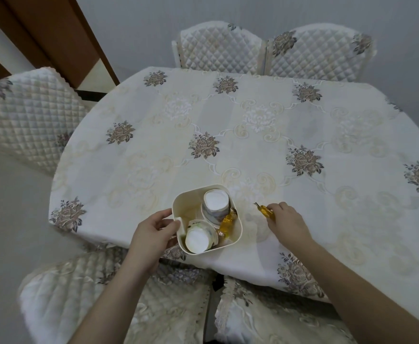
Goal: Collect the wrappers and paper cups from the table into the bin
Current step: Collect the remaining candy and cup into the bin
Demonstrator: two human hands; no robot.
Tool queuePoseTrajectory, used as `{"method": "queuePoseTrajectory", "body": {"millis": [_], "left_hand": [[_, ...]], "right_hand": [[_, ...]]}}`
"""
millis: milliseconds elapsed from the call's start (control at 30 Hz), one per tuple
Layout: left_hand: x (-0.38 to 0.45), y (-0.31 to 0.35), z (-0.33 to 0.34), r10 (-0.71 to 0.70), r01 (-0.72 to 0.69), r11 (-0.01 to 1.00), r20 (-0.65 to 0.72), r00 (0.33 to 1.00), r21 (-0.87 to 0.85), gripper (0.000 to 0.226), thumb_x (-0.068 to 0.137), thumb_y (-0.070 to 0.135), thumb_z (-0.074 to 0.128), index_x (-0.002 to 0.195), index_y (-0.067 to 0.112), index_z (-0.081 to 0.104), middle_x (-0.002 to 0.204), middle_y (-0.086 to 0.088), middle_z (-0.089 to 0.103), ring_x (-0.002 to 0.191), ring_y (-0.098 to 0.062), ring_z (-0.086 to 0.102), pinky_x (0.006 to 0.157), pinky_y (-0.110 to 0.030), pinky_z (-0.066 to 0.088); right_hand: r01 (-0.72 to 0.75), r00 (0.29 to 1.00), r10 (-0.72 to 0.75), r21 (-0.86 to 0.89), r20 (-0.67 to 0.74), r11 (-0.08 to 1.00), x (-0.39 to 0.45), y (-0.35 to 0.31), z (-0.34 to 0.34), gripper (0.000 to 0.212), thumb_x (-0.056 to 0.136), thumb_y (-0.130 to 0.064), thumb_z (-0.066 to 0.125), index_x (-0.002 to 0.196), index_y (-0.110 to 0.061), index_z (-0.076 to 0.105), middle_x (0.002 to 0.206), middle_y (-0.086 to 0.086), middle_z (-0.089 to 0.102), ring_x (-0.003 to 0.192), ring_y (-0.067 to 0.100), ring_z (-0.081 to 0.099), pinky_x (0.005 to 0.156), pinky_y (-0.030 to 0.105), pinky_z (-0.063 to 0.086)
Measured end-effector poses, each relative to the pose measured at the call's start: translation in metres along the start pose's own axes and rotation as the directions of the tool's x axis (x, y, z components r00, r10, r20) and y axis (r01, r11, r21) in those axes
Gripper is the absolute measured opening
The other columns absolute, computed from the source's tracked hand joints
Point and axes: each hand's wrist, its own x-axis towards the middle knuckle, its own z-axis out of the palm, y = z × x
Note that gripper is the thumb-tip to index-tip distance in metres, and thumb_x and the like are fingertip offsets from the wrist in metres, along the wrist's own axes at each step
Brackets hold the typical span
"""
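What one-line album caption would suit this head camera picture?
Left hand steadies a cream plastic bin holding two paper cups while the right hand holds an amber wrapper.

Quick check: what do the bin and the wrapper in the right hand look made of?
Bin: looks like cream plastic, smooth with a soft sheen and rounded moulded corners. Wrapper in the right hand: seemingly thin amber cellophane, translucent and glossy with a twisted end; the grip hides the rest.
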Motion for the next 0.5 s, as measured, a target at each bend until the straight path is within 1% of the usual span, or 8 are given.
{"method": "queuePoseTrajectory", "body": {"millis": [67,133,233,300,333,400,467,500], "left_hand": [[-0.002,0.001,0.000,0.003,-0.003,1.000,0.004,1.000,-0.002,0.030,0.091,0.001,0.066,0.119,0.012,0.066,0.099,-0.022,0.073,0.069,-0.009,0.071,0.057,-0.021,0.056],[-0.003,0.003,0.000,0.008,-0.007,1.000,0.007,1.000,-0.009,0.029,0.091,0.001,0.066,0.117,0.013,0.066,0.101,-0.024,0.072,0.070,-0.010,0.072,0.057,-0.022,0.056],[-0.005,0.003,0.001,0.007,-0.007,1.000,0.009,1.000,-0.007,0.031,0.091,0.002,0.066,0.120,0.011,0.066,0.099,-0.023,0.072,0.074,-0.015,0.072,0.060,-0.024,0.058],[-0.007,0.003,0.001,0.007,-0.007,1.000,0.005,1.000,-0.010,0.030,0.091,0.003,0.066,0.120,0.012,0.066,0.092,-0.018,0.073,0.074,-0.014,0.072,0.062,-0.025,0.059],[-0.008,0.003,0.000,0.008,-0.008,1.000,0.006,1.000,-0.013,0.029,0.091,0.003,0.066,0.118,0.014,0.066,0.091,-0.017,0.072,0.073,-0.014,0.072,0.062,-0.025,0.059],[-0.011,0.003,0.001,0.010,-0.010,1.000,0.011,1.000,-0.014,0.026,0.090,0.004,0.067,0.112,0.019,0.067,0.095,-0.021,0.072,0.077,-0.017,0.072,0.065,-0.027,0.061],[-0.013,0.003,0.000,0.015,-0.015,1.000,0.015,1.000,-0.006,0.026,0.090,0.004,0.068,0.109,0.022,0.068,0.099,-0.023,0.072,0.081,-0.021,0.072,0.068,-0.028,0.062],[-0.015,0.002,0.000,0.015,-0.015,1.000,0.019,1.000,0.001,0.027,0.090,0.005,0.068,0.112,0.021,0.067,0.100,-0.023,0.072,0.083,-0.022,0.072,0.069,-0.029,0.062]], "right_hand": [[0.018,0.999,-0.010,0.155,-0.050,0.988,-0.019,-0.011,-0.017,0.029,0.092,-0.025,0.056,0.121,-0.018,0.057,0.103,0.000,0.057,0.090,0.019,0.054,0.078,0.034,0.047],[0.046,0.994,-0.018,0.270,-0.106,0.962,-0.038,-0.026,-0.036,0.027,0.091,-0.025,0.059,0.118,-0.021,0.059,0.098,-0.006,0.055,0.087,0.013,0.054,0.074,0.029,0.048],[0.125,0.978,-0.055,0.352,-0.202,0.928,-0.063,-0.053,-0.065,0.028,0.088,-0.025,0.062,0.116,-0.024,0.059,0.097,-0.012,0.055,0.085,0.002,0.054,0.070,0.011,0.040],[0.214,0.959,-0.119,0.377,-0.259,0.901,-0.075,-0.076,-0.083,0.029,0.086,-0.023,0.064,0.115,-0.025,0.060,0.096,-0.014,0.055,0.085,-0.001,0.054,0.069,0.007,0.040],[0.267,0.947,-0.168,0.377,-0.275,0.887,-0.079,-0.089,-0.091,0.029,0.085,-0.023,0.065,0.113,-0.024,0.060,0.095,-0.013,0.056,0.085,0.000,0.055,0.070,0.007,0.040],[0.351,0.924,-0.267,0.329,-0.275,0.877,-0.084,-0.112,-0.100,0.028,0.085,-0.022,0.066,0.113,-0.022,0.061,0.095,-0.010,0.058,0.084,0.003,0.055,0.072,0.010,0.040],[0.379,0.916,-0.317,0.275,-0.244,0.883,-0.082,-0.131,-0.102,0.029,0.085,-0.024,0.065,0.114,-0.020,0.062,0.097,-0.005,0.060,0.086,0.010,0.056,0.074,0.019,0.043],[0.382,0.917,-0.329,0.256,-0.226,0.888,-0.080,-0.139,-0.101,0.030,0.086,-0.026,0.064,0.115,-0.020,0.062,0.099,-0.004,0.061,0.088,0.013,0.056,0.075,0.020,0.042]]}}
